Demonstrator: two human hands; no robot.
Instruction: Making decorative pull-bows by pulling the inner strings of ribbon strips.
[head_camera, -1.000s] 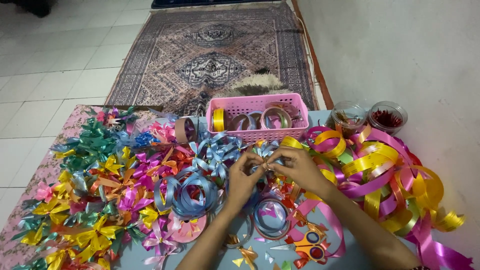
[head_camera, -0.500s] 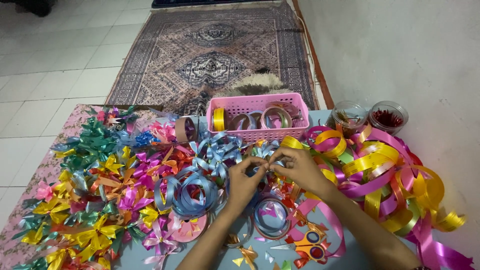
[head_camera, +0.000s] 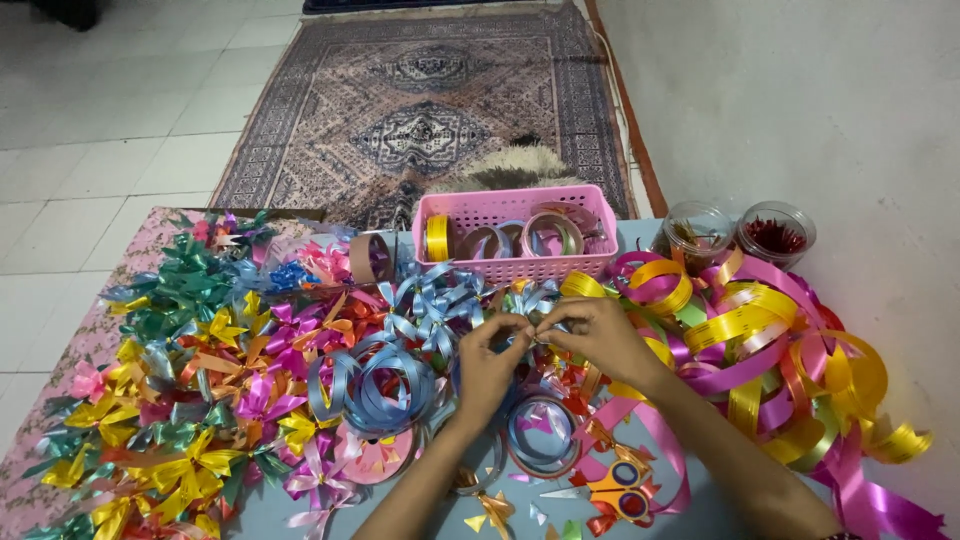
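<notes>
While both hands meet over the middle of the table, my left hand (head_camera: 492, 362) and right hand (head_camera: 597, 335) pinch a small ribbon piece (head_camera: 533, 335) between the fingertips, fingers closed narrow on it; too small to tell its colour for sure, looks pale blue. I hold it up close and centred so both thumbs can work it. Blue ribbon coils (head_camera: 372, 385) sit just left of my left wrist, within easy reach. Finished bows (head_camera: 170, 400) are heaped to the far left, green, yellow, pink, orange, kept clear of the working spot. Loose ribbon strips (head_camera: 760, 350) in pink, yellow and purple pile up on the right, beside my right forearm. Pink basket (head_camera: 515, 265) stands behind the hands, slotted walls, holding ribbon rolls upright. Two clear round tubs (head_camera: 735, 232) sit right of the basket; the right one holds something red, no labels readable. Scissors (head_camera: 610, 492) with orange-yellow handles lie near the table's front edge, below my right forearm.
</notes>
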